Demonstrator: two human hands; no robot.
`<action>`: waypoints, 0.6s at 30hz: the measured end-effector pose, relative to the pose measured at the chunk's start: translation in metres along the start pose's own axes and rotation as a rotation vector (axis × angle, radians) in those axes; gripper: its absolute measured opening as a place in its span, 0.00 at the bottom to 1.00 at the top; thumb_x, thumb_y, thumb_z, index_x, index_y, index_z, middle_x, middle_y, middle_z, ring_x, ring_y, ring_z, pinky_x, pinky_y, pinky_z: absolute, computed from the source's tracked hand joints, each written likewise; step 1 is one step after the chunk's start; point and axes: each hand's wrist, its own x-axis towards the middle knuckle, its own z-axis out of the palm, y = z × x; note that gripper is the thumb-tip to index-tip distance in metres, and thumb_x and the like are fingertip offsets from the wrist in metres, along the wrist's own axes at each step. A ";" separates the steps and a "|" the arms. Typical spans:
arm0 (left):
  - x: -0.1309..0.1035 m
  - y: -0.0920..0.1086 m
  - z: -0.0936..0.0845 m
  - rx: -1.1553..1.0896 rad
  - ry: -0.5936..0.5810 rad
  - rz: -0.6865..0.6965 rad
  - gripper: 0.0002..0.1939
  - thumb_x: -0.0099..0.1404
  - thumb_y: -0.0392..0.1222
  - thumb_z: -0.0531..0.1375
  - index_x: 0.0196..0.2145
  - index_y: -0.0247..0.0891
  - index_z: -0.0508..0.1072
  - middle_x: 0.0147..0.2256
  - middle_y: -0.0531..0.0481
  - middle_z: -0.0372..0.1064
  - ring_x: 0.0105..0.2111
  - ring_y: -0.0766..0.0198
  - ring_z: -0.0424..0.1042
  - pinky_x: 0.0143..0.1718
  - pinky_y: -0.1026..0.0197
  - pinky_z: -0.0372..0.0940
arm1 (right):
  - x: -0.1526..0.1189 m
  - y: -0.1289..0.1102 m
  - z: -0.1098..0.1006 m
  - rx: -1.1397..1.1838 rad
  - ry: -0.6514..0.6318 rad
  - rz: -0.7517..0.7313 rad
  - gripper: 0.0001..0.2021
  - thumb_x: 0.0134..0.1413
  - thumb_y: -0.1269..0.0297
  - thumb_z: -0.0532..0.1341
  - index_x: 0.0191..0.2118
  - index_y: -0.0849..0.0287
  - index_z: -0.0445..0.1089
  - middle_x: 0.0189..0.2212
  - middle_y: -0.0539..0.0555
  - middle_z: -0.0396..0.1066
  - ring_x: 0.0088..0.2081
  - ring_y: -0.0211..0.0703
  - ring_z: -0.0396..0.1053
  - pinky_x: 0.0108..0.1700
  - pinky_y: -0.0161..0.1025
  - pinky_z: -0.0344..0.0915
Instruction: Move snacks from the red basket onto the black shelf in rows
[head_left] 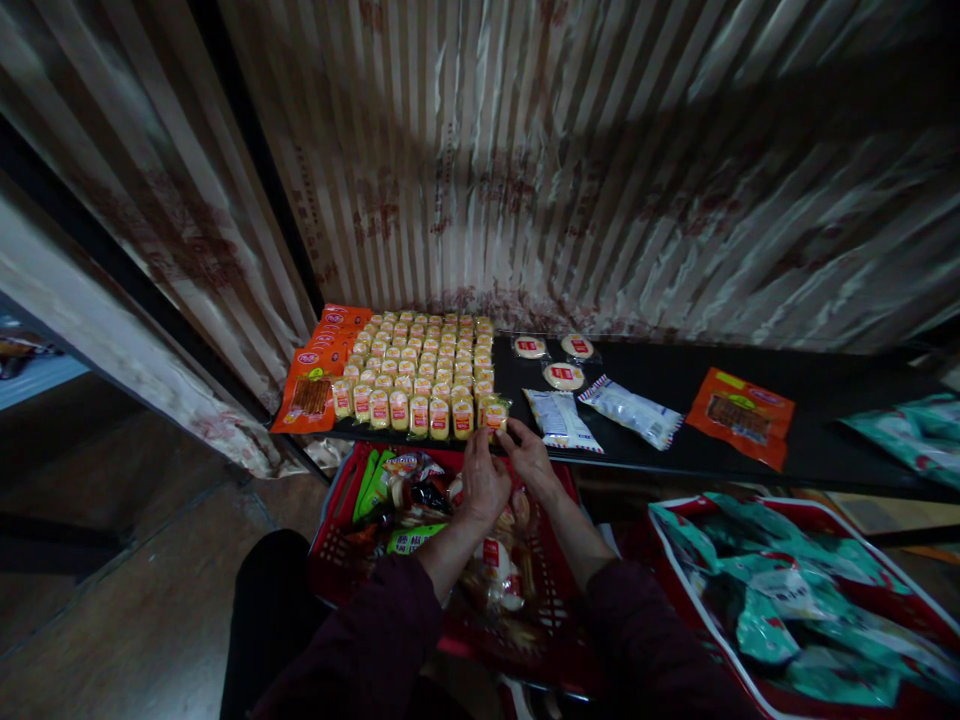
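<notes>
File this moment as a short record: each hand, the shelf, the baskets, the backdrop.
Left hand: at the front-right wrapped cake
Right hand: at the same cake
Black shelf: cake rows, three round wrapped items, two white packets, orange packets near both ends, teal packet
Near basket: mixed packets
Right basket: teal packets
Backdrop: striped, creased curtain

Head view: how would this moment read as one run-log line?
left hand: touching wrapped snack | right hand: touching same snack | snack: right end of front row | below hands: red basket
</notes>
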 end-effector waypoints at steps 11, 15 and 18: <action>-0.003 -0.001 -0.004 0.134 -0.034 0.064 0.29 0.54 0.26 0.52 0.55 0.30 0.66 0.56 0.36 0.61 0.59 0.53 0.57 0.62 0.51 0.52 | -0.003 0.000 0.006 -0.074 0.049 -0.052 0.27 0.51 0.56 0.56 0.58 0.59 0.62 0.51 0.58 0.71 0.50 0.50 0.69 0.55 0.48 0.63; -0.004 -0.006 -0.003 0.223 -0.041 0.139 0.27 0.58 0.26 0.50 0.55 0.31 0.65 0.57 0.36 0.60 0.58 0.53 0.58 0.61 0.49 0.54 | -0.010 0.000 0.011 -0.125 0.055 -0.084 0.31 0.54 0.57 0.55 0.63 0.58 0.54 0.55 0.58 0.67 0.55 0.49 0.66 0.57 0.47 0.61; -0.004 -0.011 -0.001 0.295 -0.051 0.176 0.25 0.61 0.27 0.49 0.56 0.31 0.64 0.58 0.36 0.59 0.58 0.53 0.59 0.60 0.48 0.57 | -0.012 0.000 0.015 -0.145 0.074 -0.106 0.29 0.55 0.58 0.53 0.63 0.57 0.54 0.56 0.58 0.66 0.56 0.49 0.64 0.59 0.48 0.60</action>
